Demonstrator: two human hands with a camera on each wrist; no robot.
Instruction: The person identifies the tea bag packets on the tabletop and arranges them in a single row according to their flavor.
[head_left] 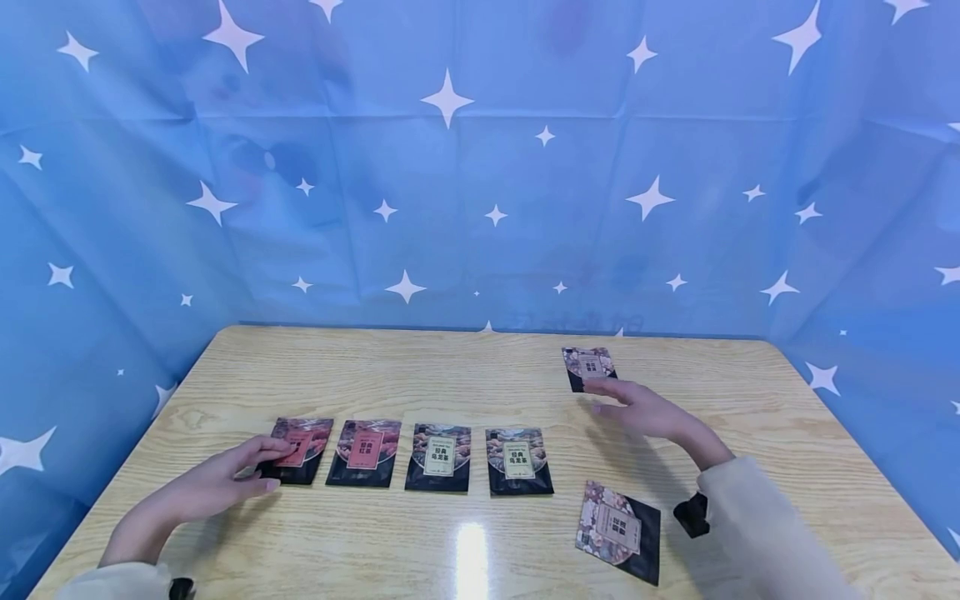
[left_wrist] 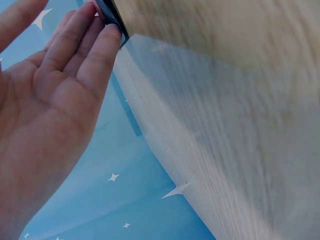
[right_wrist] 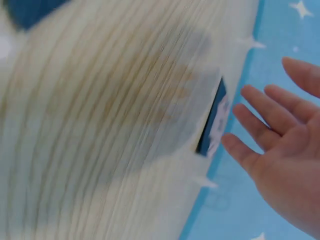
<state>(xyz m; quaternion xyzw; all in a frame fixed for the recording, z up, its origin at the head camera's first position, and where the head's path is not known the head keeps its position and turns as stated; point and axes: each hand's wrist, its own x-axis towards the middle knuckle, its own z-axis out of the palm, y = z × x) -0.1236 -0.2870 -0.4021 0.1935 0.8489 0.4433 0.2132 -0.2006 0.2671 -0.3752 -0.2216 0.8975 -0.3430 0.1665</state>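
My left hand [head_left: 213, 483] rests its fingertips on the leftmost red-labelled tea sachet [head_left: 315, 432], covering part of it. In the left wrist view the fingers [left_wrist: 65, 47] are nearly straight against the sachet's dark edge. My right hand [head_left: 648, 408] reaches over the table with extended fingers. Its fingertips overlap the near edge of a mauve-labelled tea sachet [head_left: 588, 363] in the head view. From the right wrist, a gap shows between those fingers [right_wrist: 257, 125] and that sachet [right_wrist: 215, 122], and the hand holds nothing.
To the right of the left hand lie another red-labelled sachet [head_left: 364, 454] and two green-labelled ones [head_left: 438, 458] [head_left: 519, 462], in a row. A second mauve-labelled sachet [head_left: 618, 532] lies askew, closer to me. A blue star-printed curtain [head_left: 480, 167] hangs behind the wooden table [head_left: 420, 358].
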